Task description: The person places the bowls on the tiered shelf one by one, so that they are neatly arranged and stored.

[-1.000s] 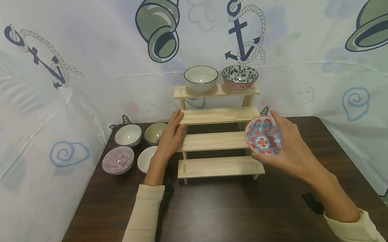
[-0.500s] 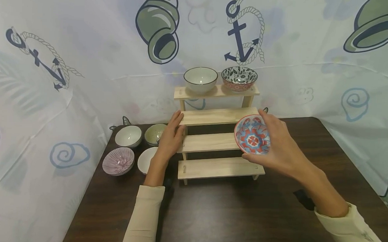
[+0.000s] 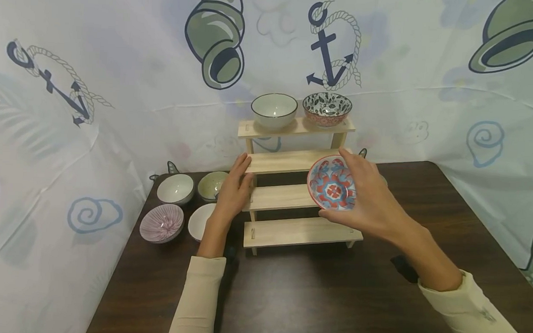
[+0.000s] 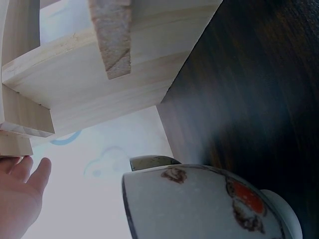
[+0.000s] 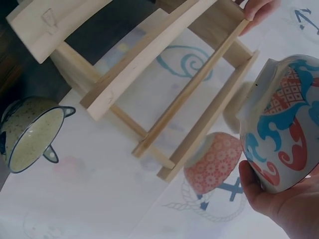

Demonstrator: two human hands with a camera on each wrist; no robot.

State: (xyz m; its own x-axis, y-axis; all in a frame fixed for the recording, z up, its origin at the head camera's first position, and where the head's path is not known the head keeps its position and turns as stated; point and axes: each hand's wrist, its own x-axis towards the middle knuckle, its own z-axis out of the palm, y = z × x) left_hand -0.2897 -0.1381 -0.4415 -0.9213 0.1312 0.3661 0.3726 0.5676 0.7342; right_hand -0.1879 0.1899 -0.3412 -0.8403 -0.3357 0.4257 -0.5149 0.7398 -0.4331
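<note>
My right hand [image 3: 367, 200] holds a red-and-blue patterned bowl [image 3: 334, 184] by its rim and side, thumb below and fingers above, its inside tilted towards the head camera. The bowl is in the air in front of the right part of a wooden tiered rack [image 3: 304, 233]. In the right wrist view, the outside of this patterned bowl [image 5: 286, 124] shows. My left hand [image 3: 235, 187] rests against the rack's left end at the second tier from the top, its fingertips [image 4: 42, 172] touching the wood in the left wrist view.
On the top tier stand a white dark-rimmed bowl [image 3: 274, 111] and a black-and-white floral bowl [image 3: 327, 109]. Several bowls, including a purple-striped one [image 3: 162, 223], sit left of the rack on the dark table [image 3: 287, 296]. A speckled handled bowl [image 5: 35, 134] shows in the right wrist view.
My right hand has carried the patterned bowl to the left, from beside the rack's right end to in front of its middle tiers. My left hand has stayed on the rack.
</note>
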